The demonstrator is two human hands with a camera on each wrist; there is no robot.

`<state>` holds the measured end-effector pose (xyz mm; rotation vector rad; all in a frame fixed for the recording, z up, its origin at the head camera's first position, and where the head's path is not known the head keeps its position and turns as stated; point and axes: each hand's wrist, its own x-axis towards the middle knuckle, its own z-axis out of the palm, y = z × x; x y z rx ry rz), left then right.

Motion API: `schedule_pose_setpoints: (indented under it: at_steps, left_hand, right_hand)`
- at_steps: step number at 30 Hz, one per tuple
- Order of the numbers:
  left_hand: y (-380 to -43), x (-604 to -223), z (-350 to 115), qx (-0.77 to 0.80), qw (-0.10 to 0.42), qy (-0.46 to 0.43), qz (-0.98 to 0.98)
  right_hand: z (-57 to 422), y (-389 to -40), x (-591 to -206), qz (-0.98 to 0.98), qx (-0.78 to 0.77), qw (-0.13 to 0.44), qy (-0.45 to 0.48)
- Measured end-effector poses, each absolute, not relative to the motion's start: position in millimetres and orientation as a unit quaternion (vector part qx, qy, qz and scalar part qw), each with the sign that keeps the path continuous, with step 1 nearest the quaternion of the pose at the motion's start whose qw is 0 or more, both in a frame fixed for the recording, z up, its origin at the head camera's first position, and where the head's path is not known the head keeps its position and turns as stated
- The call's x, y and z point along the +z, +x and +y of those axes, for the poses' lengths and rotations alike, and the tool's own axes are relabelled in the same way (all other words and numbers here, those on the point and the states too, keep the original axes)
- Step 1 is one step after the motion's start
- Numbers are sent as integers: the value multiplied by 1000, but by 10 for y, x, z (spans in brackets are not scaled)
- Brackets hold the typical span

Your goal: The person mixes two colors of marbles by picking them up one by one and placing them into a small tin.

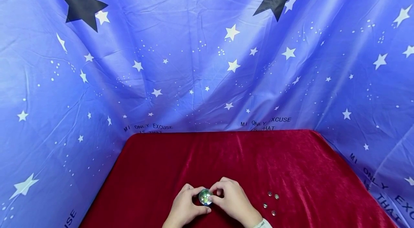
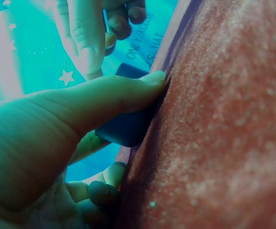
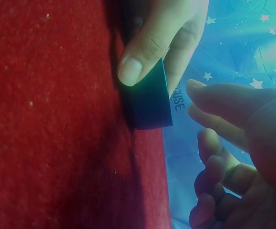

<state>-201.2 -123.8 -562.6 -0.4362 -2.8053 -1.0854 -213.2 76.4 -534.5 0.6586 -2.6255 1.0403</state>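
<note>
A small round dark-blue container [image 1: 205,197] stands on the red cloth, its top full of shiny greenish glints. My left hand [image 1: 185,204] grips its side, thumb in front and fingers behind; in the left wrist view that thumb [image 2: 123,93] lies across the dark wall. Over the container's right edge my right hand [image 1: 231,197] holds its bent thumb and forefinger close together. In the right wrist view, the right hand [image 3: 261,138] is apart from the container [image 3: 152,105]. Whether a small piece sits between those fingertips, I cannot tell.
Several small clear, glassy pieces [image 1: 265,205] lie on the cloth to the right of my right hand. The red velvet cloth [image 1: 155,163] covers the table. Blue star-printed fabric [image 1: 194,59] hangs behind and along both sides.
</note>
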Motion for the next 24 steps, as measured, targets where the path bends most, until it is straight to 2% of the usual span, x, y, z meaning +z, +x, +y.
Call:
schedule_pose_setpoints:
  at_steps: [9,24]
  left_hand:
    - [-2020,-5643,-1239,-357,52,-140,-922]
    - [-2022,-5628,-1228,-350,50,-136,-925]
  right_hand:
    - [781,-2125,-5350,-892,364,133,234]
    - [931,-2103,-5351,-913,336,110,203]
